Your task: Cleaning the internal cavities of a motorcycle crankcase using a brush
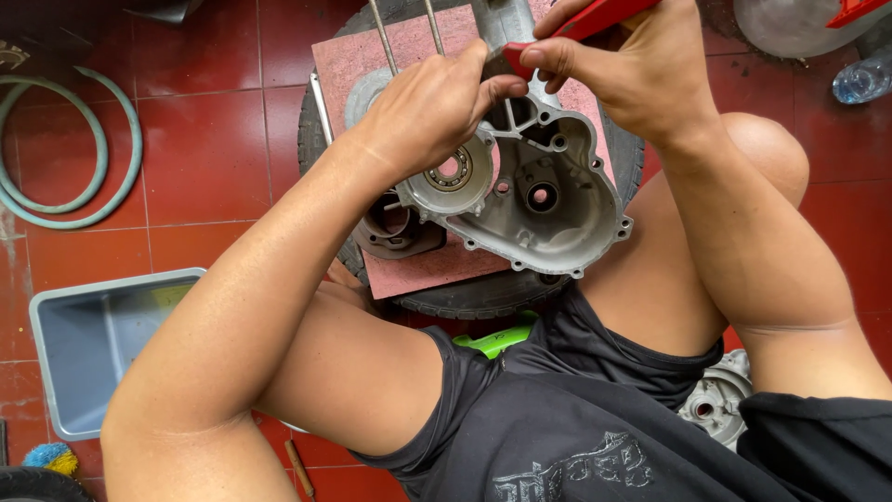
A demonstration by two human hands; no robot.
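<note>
A grey cast-metal engine case (557,200) lies on a pink board (418,265) set over a black tyre (483,296). My left hand (432,107) rests on the case's upper left part, fingers curled at its rim above a round bearing (450,170). My right hand (618,70) grips a red-handled tool (581,23), its tip hidden where it meets the case next to my left fingers. Two thin metal rods (383,37) stick up from the case at the top.
A grey plastic tub (56,372) sits at the lower left. A pale green hose (125,139) coils on the red tile floor at the left. A plastic bottle (864,79) lies top right. Another metal case part (715,400) lies by my right leg. A green object (497,339) lies under my legs.
</note>
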